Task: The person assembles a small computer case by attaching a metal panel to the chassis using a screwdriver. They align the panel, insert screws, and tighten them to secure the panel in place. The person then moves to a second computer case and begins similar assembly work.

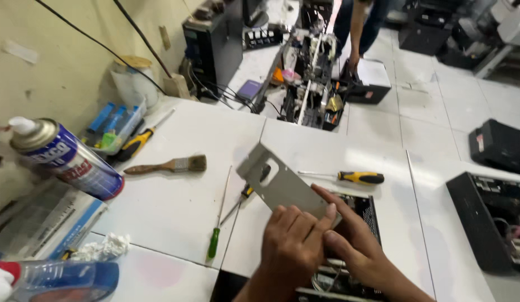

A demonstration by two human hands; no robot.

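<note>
Together, both hands grip one grey metal plate (pixel 274 182) low in the middle of the view. The left hand (pixel 291 249) is closed on the plate's near end, its fingers folded over the edge. The right hand (pixel 355 246) is clamped on the same end from the other side, its thumb laid flat along the plate's face. The plate slants up and away to the left, raised above the white counter (pixel 182 196), and it has a rounded slot cut near its far end and a small bent tab at the top corner.

Under the hands sits an opened black device (pixel 360 210) with wires and parts showing inside. Just left of the plate lie a long green-handled screwdriver (pixel 218 226) and a shorter black-and-yellow screwdriver (pixel 243 196), partly hidden behind the plate. Another yellow-and-black screwdriver (pixel 349 177) lies to the right of the plate, further back. A paintbrush (pixel 170 165) with a wooden handle rests further left on the counter, and a blue spray can (pixel 67 159) stands tilted at the left edge near the wall. A crumpled white tissue (pixel 103 246) lies near the lower left.

At the top of the view another person's hand (pixel 354 60) reaches down toward a stripped machine (pixel 313 84) on the tiled floor.
</note>
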